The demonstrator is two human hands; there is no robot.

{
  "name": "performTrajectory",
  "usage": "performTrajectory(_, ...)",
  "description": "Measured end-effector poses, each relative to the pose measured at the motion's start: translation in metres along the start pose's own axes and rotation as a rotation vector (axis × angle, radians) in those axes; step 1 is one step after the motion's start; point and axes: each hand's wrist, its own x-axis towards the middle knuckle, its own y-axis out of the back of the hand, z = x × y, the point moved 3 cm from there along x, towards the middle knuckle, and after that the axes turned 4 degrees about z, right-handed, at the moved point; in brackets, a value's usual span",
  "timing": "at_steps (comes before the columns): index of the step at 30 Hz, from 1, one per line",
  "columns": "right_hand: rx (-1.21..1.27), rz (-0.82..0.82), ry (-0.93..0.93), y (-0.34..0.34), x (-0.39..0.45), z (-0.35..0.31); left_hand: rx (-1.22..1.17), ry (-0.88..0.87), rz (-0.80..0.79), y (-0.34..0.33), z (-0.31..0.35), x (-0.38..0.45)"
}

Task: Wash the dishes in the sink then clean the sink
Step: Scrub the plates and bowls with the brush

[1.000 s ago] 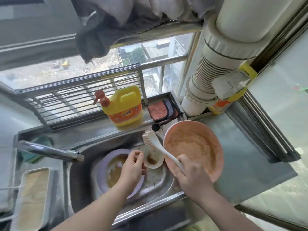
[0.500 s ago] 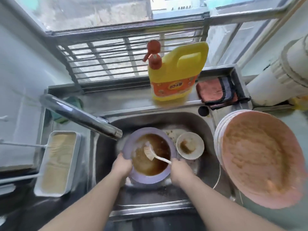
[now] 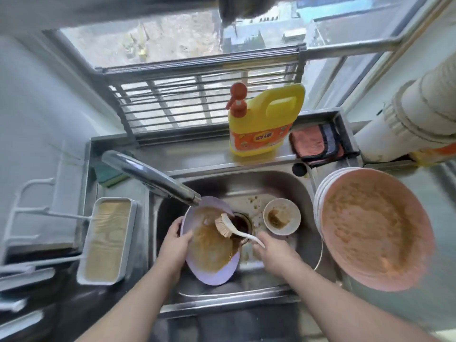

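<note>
Over the sink point(image 3: 283, 183) drain, your left hand point(image 3: 176, 245) grips the tilted purple plate point(image 3: 217, 270) by its left rim; your right hand point(image 3: 274, 255), fingers curled, holds the brush point(image 3: 223, 224). Scrub the brown residue toward the drain, keeping clear of the small bowl point(image 3: 281, 219) to the right.

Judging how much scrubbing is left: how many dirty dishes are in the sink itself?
2: a purple plate tilted in the left hand, and a small white bowl right of the drain. Others may hide beneath.
</note>
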Motion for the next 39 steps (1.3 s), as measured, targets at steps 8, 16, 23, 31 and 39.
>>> performTrajectory(8,-0.051,0.055,0.100,0.025,-0.066,-0.039,0.251,-0.259,0.149,0.009,0.038,-0.059)
performTrajectory(16,0.177,0.002,0.230,-0.008,-0.079,-0.091,-0.318,0.026,0.248,-0.008,0.004,-0.047)
performTrajectory(23,-0.260,0.096,0.098,0.018,-0.032,-0.065,-0.559,0.141,0.407,-0.015,-0.015,-0.036)
performTrajectory(31,-0.081,-0.051,0.320,-0.013,-0.100,-0.078,-0.622,0.153,0.470,-0.016,-0.027,-0.030)
performTrajectory(39,-0.297,0.053,0.139,0.036,-0.066,-0.036,-0.673,0.273,0.477,-0.011,-0.026,-0.033)
